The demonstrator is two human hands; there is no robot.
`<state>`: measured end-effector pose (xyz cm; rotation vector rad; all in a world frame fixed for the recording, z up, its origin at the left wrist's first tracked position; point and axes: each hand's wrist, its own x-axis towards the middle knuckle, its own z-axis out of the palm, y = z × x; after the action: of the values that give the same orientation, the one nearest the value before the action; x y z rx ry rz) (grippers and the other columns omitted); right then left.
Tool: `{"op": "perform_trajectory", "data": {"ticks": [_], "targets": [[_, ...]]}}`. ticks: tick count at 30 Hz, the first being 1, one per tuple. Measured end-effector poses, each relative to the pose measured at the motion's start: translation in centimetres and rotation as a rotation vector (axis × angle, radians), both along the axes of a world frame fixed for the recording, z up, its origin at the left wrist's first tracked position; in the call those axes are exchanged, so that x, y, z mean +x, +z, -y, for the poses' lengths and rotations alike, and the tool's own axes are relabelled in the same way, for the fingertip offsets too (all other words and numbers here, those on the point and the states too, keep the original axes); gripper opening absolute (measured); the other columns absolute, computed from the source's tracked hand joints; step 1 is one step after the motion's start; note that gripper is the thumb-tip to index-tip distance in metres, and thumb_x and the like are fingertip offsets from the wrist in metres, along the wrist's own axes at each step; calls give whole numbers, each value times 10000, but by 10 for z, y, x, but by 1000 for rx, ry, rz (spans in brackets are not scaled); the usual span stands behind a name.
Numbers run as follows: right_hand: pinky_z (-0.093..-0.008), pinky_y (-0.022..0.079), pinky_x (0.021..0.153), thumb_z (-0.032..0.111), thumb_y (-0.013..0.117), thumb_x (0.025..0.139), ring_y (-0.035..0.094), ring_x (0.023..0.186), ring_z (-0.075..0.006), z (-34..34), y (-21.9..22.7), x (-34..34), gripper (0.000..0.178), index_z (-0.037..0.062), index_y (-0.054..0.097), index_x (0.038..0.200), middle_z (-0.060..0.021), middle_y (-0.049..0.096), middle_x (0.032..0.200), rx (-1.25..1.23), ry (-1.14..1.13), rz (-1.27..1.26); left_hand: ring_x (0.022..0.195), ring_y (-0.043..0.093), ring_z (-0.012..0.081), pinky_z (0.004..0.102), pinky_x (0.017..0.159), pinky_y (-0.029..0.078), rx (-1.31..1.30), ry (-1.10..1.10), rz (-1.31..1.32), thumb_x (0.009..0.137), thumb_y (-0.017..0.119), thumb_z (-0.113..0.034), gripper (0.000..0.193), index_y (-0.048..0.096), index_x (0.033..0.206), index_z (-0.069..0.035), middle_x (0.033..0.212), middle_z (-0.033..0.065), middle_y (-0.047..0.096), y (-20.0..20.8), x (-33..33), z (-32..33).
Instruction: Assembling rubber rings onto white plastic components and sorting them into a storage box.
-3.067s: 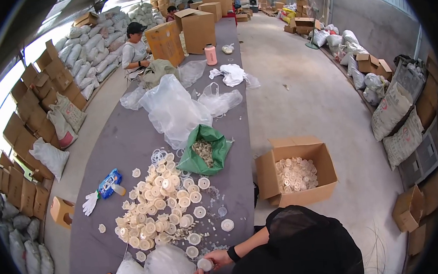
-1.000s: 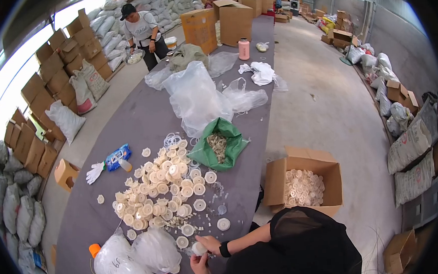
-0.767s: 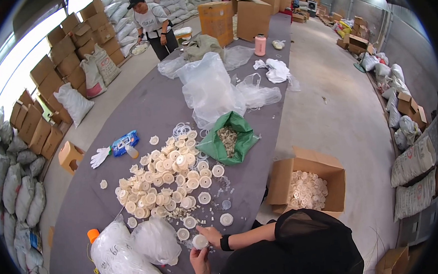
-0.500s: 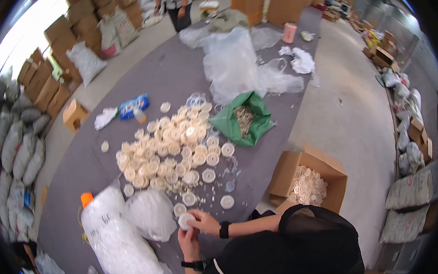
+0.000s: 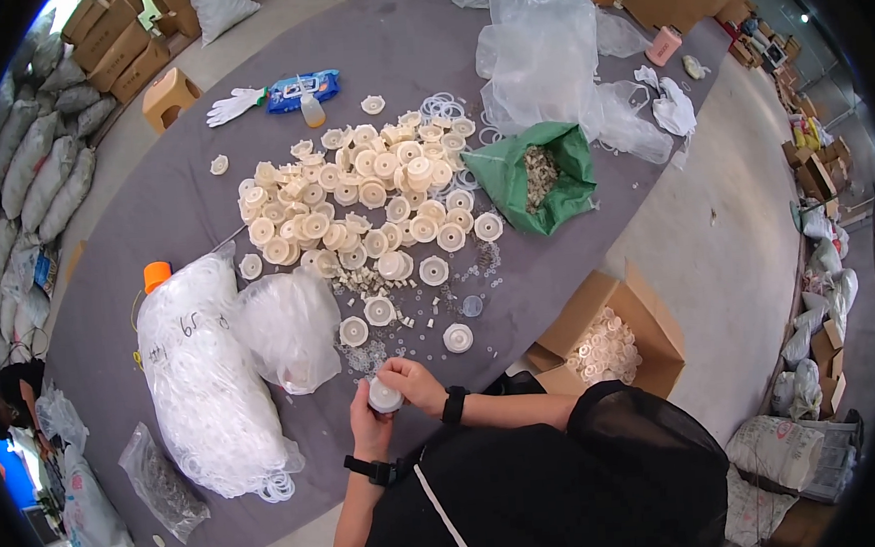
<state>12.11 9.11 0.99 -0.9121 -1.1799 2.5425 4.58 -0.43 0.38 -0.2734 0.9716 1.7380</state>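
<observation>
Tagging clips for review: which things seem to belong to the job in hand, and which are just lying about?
Seemingly in use: white round part between left hand and right hand; cream round parts; tiny clear pieces.

Seemingly lying about: white glove; blue packet; pink bottle.

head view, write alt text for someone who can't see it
A person's left hand and right hand hold a round white part over a grey table. Ahead lies a pile of cream round parts, with a plastic bag to the left, an open green bag to the right and a cardboard box beside the table.
</observation>
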Motion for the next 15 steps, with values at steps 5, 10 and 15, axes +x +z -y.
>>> {"op": "perform_trajectory", "data": {"ticks": [5,10,15], "targets": [[-194,314,369,304,482,829,431,446,-46,-6,-34,15,235,76,532,799,30,507,608,3,-61,253,444,455,93,223,392,334,-403,-366,-442,871,391,-305,295,529,792,-56,609,0,525,-25,-5,-10],[-222,424,506,296,430,855,531,619,-90,-21,-47,35,247,85,541,792,-1,536,681,-220,-153,287,687,517,219,312,584,401,-574,-259,-1711,735,570,-118,130,512,816,-35,783,89,510,-51,-38,-40],[-258,433,533,285,423,856,528,623,-121,-31,-68,45,253,73,535,776,-23,531,679,-512,-79,76,826,483,283,367,714,389,-603,-251,-1862,681,576,-26,158,516,828,-34,872,124,489,-72,-63,-40]]}}
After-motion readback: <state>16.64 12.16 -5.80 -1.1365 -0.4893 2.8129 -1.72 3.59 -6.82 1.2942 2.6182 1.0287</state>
